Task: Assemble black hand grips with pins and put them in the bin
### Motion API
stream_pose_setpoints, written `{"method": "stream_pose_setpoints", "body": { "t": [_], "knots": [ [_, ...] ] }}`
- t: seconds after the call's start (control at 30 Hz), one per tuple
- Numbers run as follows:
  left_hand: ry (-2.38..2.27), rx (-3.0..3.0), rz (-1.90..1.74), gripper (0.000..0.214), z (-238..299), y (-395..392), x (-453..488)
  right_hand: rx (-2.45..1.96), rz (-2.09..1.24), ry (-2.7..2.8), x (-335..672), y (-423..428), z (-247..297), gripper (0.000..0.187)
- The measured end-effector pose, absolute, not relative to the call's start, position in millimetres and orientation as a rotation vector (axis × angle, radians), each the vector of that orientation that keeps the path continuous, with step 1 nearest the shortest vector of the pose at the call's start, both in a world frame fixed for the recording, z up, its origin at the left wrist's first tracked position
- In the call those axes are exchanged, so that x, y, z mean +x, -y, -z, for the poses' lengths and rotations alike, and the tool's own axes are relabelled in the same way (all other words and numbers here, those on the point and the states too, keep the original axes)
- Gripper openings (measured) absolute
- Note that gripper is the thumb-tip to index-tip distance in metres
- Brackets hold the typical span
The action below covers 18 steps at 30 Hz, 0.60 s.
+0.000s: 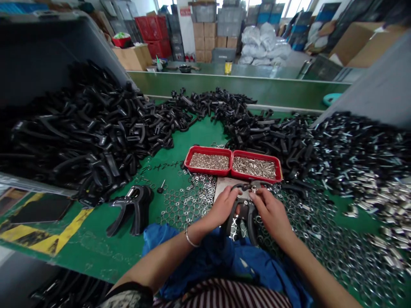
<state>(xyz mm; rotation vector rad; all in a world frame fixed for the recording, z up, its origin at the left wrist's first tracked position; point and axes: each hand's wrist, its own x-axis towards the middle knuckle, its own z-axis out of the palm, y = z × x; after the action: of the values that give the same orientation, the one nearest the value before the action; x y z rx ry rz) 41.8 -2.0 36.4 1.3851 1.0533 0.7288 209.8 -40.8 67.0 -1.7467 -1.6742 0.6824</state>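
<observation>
Close to my body, both hands work on one black hand grip exerciser, its two curved handles pointing toward me. My left hand is closed around its left side, thumb and fingers near the top. On the other side, my right hand pinches the upper end, where a small shiny metal coil shows at the fingertips. A metal plate lies partly under the hands. To the left, another hand grip exerciser with a spring at its top rests on the green table.
Two red trays of small metal pins stand just beyond my hands. Loose metal rings are scattered around them. Black handles spill from a tipped grey bin at left. Springs and metal sleeves are heaped at right.
</observation>
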Motion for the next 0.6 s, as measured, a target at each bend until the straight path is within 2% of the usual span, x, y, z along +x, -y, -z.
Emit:
{"method": "stream_pose_setpoints", "body": {
  "t": [0.37,0.6],
  "knots": [
    [-1.011,1.279,-0.624,0.04,-31.8,-9.4,41.6,-1.769,-0.629,1.87,211.6,25.1,-53.2,0.026],
    [-0.973,1.265,-0.614,0.045,-28.7,-13.2,50.5,-1.675,-0.582,1.806,211.2,21.4,-46.7,0.025]
  ]
}}
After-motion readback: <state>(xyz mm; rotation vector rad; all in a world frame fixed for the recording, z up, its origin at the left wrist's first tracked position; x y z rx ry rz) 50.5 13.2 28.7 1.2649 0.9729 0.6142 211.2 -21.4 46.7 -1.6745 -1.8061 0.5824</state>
